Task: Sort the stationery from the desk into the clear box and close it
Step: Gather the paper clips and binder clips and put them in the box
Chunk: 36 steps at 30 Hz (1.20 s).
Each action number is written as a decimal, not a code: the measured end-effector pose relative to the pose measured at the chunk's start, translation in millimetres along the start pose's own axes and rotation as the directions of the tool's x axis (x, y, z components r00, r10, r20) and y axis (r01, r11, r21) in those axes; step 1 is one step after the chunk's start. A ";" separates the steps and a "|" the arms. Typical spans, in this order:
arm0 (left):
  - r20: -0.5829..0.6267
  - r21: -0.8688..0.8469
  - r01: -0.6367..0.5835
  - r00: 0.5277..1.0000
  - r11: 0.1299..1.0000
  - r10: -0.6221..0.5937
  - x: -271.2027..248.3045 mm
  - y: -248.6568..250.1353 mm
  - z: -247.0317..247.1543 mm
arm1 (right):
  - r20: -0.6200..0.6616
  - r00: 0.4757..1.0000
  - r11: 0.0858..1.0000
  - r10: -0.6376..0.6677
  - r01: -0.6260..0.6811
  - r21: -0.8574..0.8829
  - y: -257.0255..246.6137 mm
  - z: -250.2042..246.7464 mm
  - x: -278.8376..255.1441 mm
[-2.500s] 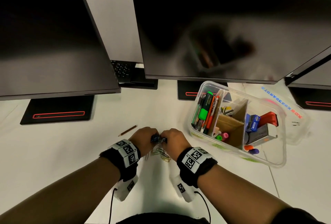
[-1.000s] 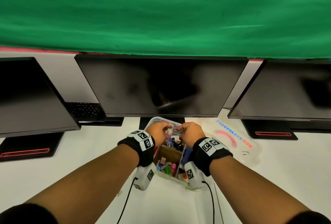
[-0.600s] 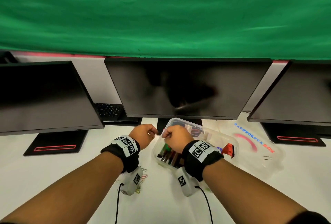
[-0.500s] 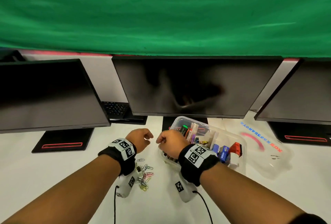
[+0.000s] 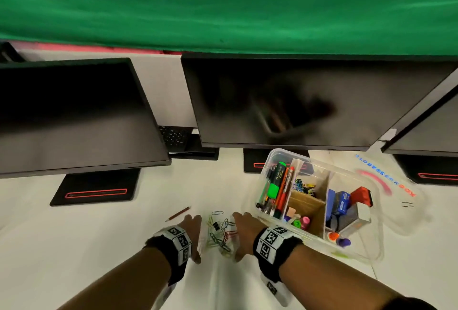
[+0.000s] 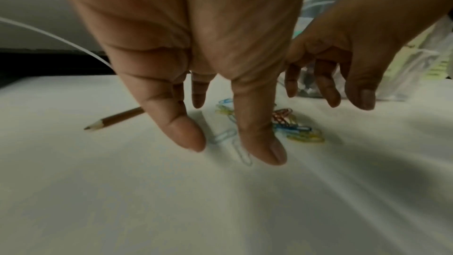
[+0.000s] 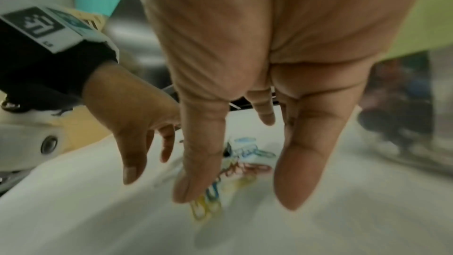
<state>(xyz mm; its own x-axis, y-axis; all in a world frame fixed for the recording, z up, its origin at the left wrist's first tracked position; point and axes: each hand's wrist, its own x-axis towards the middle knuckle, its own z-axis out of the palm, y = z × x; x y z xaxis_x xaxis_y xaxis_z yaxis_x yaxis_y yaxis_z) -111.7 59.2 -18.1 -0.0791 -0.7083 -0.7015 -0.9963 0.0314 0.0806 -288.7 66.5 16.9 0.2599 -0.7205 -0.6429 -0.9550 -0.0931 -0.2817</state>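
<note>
A pile of coloured paper clips [image 5: 221, 234] with a small black binder clip [image 5: 216, 225] in it lies on the white desk. My left hand [image 5: 193, 229] stands just left of the pile and my right hand [image 5: 241, 229] just right of it. On both hands the fingers are straight, point down at the desk and hold nothing. The left wrist view shows the clips [image 6: 294, 129] between my fingers and the right hand [image 6: 343, 77]. A brown pencil [image 5: 178, 213] lies left of the left hand. The clear box [image 5: 359, 247] stands open at the right.
The box holds pens and a green highlighter [image 5: 275, 190], more clips [image 5: 303, 185], cardboard dividers and a red-and-blue group [image 5: 347, 200]. Its clear lid [image 5: 386, 185] lies behind it to the right. Three dark monitors [image 5: 285, 101] on black stands line the back.
Both hands came back from over the box to the desk and came down on either side of the clip pile. Their curled fingers have straightened. The head view tilted down.
</note>
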 end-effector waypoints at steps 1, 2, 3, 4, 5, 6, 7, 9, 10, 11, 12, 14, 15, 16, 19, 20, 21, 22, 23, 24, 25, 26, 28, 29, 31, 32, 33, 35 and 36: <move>-0.014 -0.007 -0.013 1.000 1.000 0.013 3.2 -0.1 2.0 | 0.007 1.000 1.000 0.006 -0.006 0.000 3.3 3.7 4.1; -0.041 -0.029 -0.020 0.999 0.999 0.019 7.7 0.3 5.1 | 0.015 1.000 1.000 0.005 -0.005 -0.001 5.6 7.5 7.0; -0.070 -0.054 -0.035 0.997 0.998 0.031 11.6 1.3 6.8 | 0.018 1.000 1.000 0.003 -0.003 0.006 7.5 11.2 11.0; -0.104 -0.095 -0.047 0.994 0.994 0.037 15.3 2.6 7.9 | 0.008 1.000 1.000 0.004 -0.004 0.008 8.0 14.7 13.9; -0.131 -0.129 -0.067 0.990 0.989 0.050 17.2 5.0 6.7 | -0.011 1.000 1.000 0.011 -0.010 0.023 7.2 17.3 17.4; -0.143 -0.170 -0.085 0.988 0.982 0.061 20.4 7.5 4.6 | -0.038 0.999 0.999 0.014 -0.013 0.036 4.9 18.5 20.6; -0.159 -0.196 -0.106 0.984 0.975 0.075 22.3 10.2 2.5 | -0.065 0.998 1.000 0.006 -0.004 0.029 2.3 19.2 22.8; -0.162 -0.276 -0.106 0.985 0.955 0.063 26.0 14.6 -2.3 | -0.082 0.996 0.999 -0.018 0.016 -0.030 -3.8 18.3 26.1; -0.176 -0.312 -0.110 0.983 0.944 0.056 27.9 17.2 -4.3 | -0.084 0.996 1.000 -0.008 0.006 -0.025 -5.6 18.0 29.5; -0.186 -0.328 -0.120 0.981 0.937 0.061 28.7 19.9 -7.8 | -0.093 0.996 1.000 0.007 -0.006 0.008 -7.1 16.3 33.8; -0.200 -0.334 -0.132 0.977 0.933 0.067 30.8 21.4 -9.4 | -0.116 0.993 0.999 0.024 -0.020 0.036 -8.9 14.3 35.5; -0.211 -0.319 -0.143 0.974 0.937 0.077 31.8 22.4 -13.5 | -0.148 0.987 0.996 0.055 -0.043 0.079 -10.0 8.3 38.6; -0.216 -0.312 -0.149 0.973 0.938 0.083 31.6 21.9 -16.0 | -0.139 0.989 0.996 0.053 -0.043 0.076 -8.4 6.4 41.9; -0.214 -0.302 -0.155 0.972 0.941 0.092 32.9 19.9 -17.6 | -0.116 0.991 0.992 0.068 -0.055 0.113 -6.4 5.2 44.7; -0.174 -0.172 -0.207 0.969 0.963 0.177 25.9 17.3 -25.7 | -0.099 0.994 0.988 0.056 -0.041 0.146 -2.1 6.2 45.4; -0.157 -0.095 -0.222 0.966 0.970 0.205 23.0 18.1 -28.0 | -0.111 0.993 0.995 0.044 -0.034 0.094 -1.1 9.8 46.9; -0.145 -0.045 -0.228 0.965 0.973 0.219 19.2 20.2 -29.6 | -0.109 0.993 0.999 0.039 -0.035 0.041 -1.9 13.6 50.1; -0.141 0.002 -0.236 0.962 0.972 0.234 13.8 24.0 -30.6 | -0.110 0.993 0.999 0.036 -0.036 0.005 -4.3 17.2 53.1; -0.144 0.054 -0.251 0.956 0.967 0.256 9.0 27.7 -29.8 | -0.124 0.992 1.000 0.029 -0.029 0.004 -8.3 19.2 55.5; -0.155 0.081 -0.265 0.949 0.961 0.275 7.7 31.0 -27.0 | -0.168 0.986 0.999 0.018 -0.013 0.035 -11.1 20.2 56.9; -0.164 0.066 -0.271 0.946 0.960 0.278 8.0 32.8 -23.3 | -0.191 0.982 0.998 0.016 -0.003 0.070 -13.0 20.0 56.7; -0.171 0.014 -0.264 0.950 0.965 0.262 12.3 33.1 -17.4 | -0.197 0.980 0.996 0.009 0.009 0.089 -13.5 19.4 56.2; -0.190 -0.135 -0.245 0.957 0.960 0.217 15.0 32.5 -8.9 | -0.174 0.985 0.994 -0.010 0.028 0.104 -11.3 19.4 54.9; -0.197 -0.177 -0.244 0.958 0.954 0.208 14.3 33.3 -5.9 | -0.159 0.987 0.993 -0.012 0.031 0.116 -10.0 19.7 54.2; -0.217 -0.214 -0.252 0.954 0.944 0.206 13.0 35.6 -0.6 | -0.152 0.988 0.992 -0.010 0.029 0.124 -8.2 19.9 51.4; -0.227 -0.224 -0.258 0.952 0.940 0.207 12.8 36.3 1.2 | -0.153 0.988 0.991 -0.007 0.027 0.129 -7.5 20.2 49.8; -0.229 -0.225 -0.255 0.952 0.940 0.203 11.7 36.5 2.2 | -0.146 0.989 0.991 -0.003 0.022 0.131 -7.8 20.3 47.6; -0.221 -0.231 -0.241 0.957 0.943 0.190 10.7 35.6 1.7 | -0.138 0.990 0.992 -0.009 0.026 0.124 -8.9 20.7 43.2; -0.213 -0.222 -0.237 0.958 0.946 0.190 9.8 35.5 1.3 | -0.134 0.991 0.992 -0.020 0.036 0.117 -9.0 21.5 40.2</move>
<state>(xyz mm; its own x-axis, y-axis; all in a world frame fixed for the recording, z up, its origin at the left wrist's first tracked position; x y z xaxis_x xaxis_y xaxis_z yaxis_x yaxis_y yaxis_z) -147.9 54.3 -23.0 -0.2576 -0.8231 -0.5061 -0.9159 0.0410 0.3994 -266.6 53.1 -21.7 0.2574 -0.8041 -0.5358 -0.9217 -0.0378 -0.3860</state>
